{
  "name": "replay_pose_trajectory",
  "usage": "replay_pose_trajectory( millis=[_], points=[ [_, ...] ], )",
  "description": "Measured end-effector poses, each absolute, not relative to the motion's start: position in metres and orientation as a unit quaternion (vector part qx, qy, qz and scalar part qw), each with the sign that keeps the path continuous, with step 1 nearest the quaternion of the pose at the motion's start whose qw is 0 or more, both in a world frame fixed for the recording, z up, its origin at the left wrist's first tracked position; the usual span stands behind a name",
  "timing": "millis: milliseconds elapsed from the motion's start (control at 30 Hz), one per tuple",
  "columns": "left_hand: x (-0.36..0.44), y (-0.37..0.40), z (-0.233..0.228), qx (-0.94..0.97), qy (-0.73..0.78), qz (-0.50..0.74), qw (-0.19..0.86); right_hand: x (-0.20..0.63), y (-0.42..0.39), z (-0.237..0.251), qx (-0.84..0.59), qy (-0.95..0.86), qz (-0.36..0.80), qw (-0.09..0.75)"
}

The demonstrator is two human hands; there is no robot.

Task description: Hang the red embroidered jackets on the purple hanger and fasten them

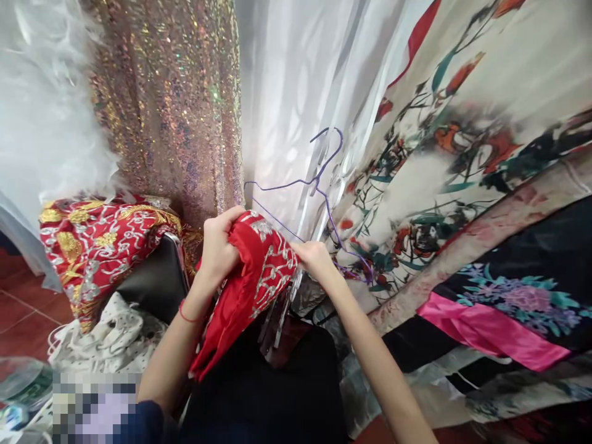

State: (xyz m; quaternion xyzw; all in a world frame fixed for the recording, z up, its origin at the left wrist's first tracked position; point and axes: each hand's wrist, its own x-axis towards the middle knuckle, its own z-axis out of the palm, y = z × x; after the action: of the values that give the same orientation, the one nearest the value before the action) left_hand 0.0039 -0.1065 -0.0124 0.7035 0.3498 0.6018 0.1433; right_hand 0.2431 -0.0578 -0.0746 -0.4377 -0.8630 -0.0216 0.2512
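Note:
A red garment with silver embroidery (275,259) is stretched between my two hands above my lap. My left hand (221,245) is closed round its folded upper edge, with plain red cloth hanging below. At the garment's other end my right hand (315,260) pinches the edge, the fingertips partly hidden. Just behind the garment is a purple wire hanger (319,180), its hook upward and its lower bar passing close to my right hand; whether that hand touches it I cannot tell. Shiny strips (280,317) dangle below my right hand.
Red cloth with gold and silver embroidery (106,246) drapes over a black chair (152,271) at left. Below lies white dotted fabric (111,336). A sequined cloth (176,105), white curtain (282,92) and floral fabric (444,166) hang behind. Pink satin (494,333) lies at right.

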Motion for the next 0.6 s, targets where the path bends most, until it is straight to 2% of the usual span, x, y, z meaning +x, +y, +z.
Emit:
replay_pose_trajectory(
  millis=[133,200,300,433,533,600],
  points=[
    [0.013,-0.119,-0.011,0.791,0.366,0.461,0.165,0.241,-0.036,-0.113,-0.452,-0.844,0.041,0.286],
    [0.017,-0.116,-0.019,0.803,0.372,0.432,0.172,0.246,-0.027,-0.128,-0.474,-0.816,0.07,0.324],
    [0.023,-0.102,-0.031,0.815,0.325,0.423,0.225,0.256,-0.021,-0.143,-0.496,-0.768,0.124,0.384],
    [0.037,-0.078,-0.043,0.819,0.299,0.381,0.307,0.264,-0.038,-0.159,-0.491,-0.726,0.24,0.418],
    [0.055,-0.067,-0.05,0.782,0.358,0.421,0.288,0.259,-0.068,-0.17,-0.499,-0.644,0.362,0.454],
    [0.07,-0.064,-0.052,0.752,0.417,0.453,0.235,0.251,-0.092,-0.173,-0.503,-0.593,0.392,0.493]
  ],
)
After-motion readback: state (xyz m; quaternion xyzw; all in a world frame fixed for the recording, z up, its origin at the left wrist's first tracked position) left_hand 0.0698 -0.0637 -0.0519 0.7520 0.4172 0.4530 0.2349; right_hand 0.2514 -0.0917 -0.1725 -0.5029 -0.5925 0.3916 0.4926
